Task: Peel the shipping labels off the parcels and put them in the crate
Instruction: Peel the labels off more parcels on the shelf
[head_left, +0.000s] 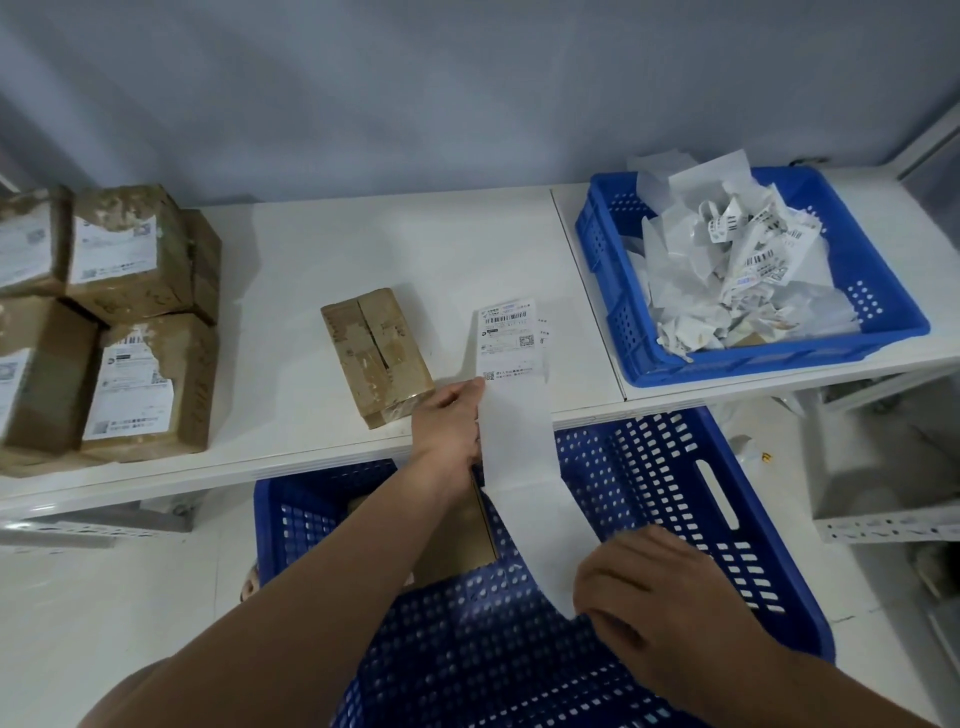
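Left hand (449, 421) pinches the strip (519, 467) at its side edge. Right hand (660, 587) holds the blank tail, fingers (602, 577) curled round it. The strip spans from one hand to the other. Its printed label (506, 338) lies on the worktop (311, 249) just beyond the left fingers.

A bare parcel (376, 356) sits just left of those fingers.

Judgement:
- Keep the strip taut and draw it low and evenly, or the paper may tear or fold onto itself.
- Then carry it to the crate (893, 322), beyond and right of the right fingers, which is heaped with crumpled labels (737, 260).
- If one face is sticky it may cling to the fingers, so ball it first.

White, smooth worktop. Labelled parcels (130, 322) are stacked well left of the left fingers. A second crate (675, 467) sits on the floor under both hands. Grey wall (415, 104) behind.
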